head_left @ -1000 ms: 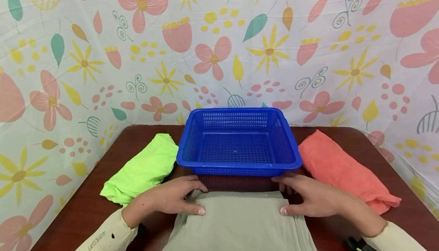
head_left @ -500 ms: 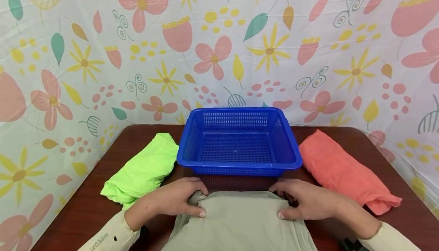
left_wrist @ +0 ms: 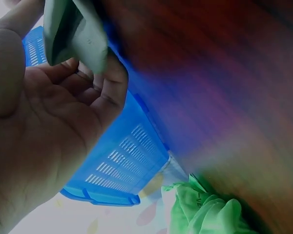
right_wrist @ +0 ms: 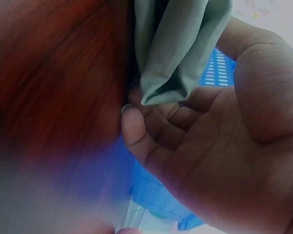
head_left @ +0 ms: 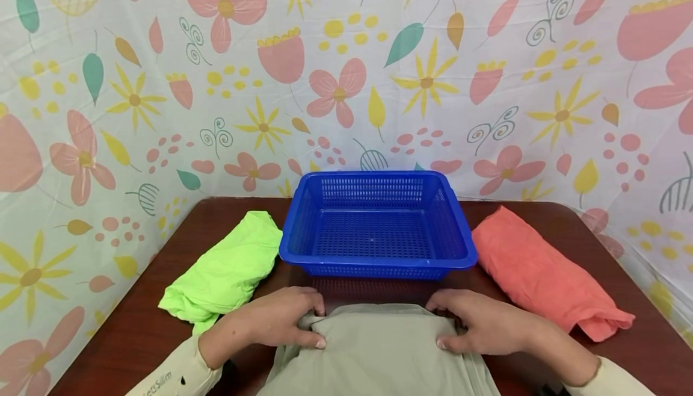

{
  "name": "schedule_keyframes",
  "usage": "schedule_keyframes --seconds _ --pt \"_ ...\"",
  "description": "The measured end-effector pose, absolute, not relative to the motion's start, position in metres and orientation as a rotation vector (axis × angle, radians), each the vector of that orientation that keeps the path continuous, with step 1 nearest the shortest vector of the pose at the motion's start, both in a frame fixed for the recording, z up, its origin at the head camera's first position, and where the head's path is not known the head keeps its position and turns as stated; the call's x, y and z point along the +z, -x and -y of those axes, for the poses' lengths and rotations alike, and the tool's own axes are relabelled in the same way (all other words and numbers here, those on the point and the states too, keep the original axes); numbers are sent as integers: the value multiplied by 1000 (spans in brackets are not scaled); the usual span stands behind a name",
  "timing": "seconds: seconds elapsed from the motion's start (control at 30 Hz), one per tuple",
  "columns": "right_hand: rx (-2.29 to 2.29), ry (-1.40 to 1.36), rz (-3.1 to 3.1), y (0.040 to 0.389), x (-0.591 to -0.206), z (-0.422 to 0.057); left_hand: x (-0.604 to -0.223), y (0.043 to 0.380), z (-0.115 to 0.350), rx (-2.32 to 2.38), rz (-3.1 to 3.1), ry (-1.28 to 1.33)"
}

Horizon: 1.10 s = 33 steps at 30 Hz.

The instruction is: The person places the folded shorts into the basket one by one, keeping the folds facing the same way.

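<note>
On a dark red-brown wood-grained table (head_left: pixel 135 324), a rectangular blue perforated plastic basket (head_left: pixel 373 262) is set. It is flanked by a crumpled lime-green fabric bundle (head_left: pixel 227 269) on the left and a coral-red fabric bundle (head_left: pixel 541 272) on the right; in front, layered grey-green cloth (head_left: pixel 387 354) is laid.

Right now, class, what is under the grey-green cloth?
The dark brown table shows around the grey-green cloth. Fingers of the left hand and right hand curl under its far edge. Whatever lies beneath the cloth's middle is covered and cannot be seen.
</note>
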State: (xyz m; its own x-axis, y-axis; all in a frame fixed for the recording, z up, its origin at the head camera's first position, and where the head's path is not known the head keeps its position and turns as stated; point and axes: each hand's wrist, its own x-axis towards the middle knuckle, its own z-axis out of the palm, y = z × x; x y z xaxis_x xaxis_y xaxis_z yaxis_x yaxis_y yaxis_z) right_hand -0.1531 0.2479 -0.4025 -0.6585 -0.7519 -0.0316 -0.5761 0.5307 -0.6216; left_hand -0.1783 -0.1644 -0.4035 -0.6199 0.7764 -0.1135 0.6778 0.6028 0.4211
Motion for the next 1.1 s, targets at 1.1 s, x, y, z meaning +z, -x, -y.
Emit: schedule_keyframes --seconds 1.1 --pt "-712 1020 -2646 135 -398 -236 -395 171 161 662 -2442 -1189"
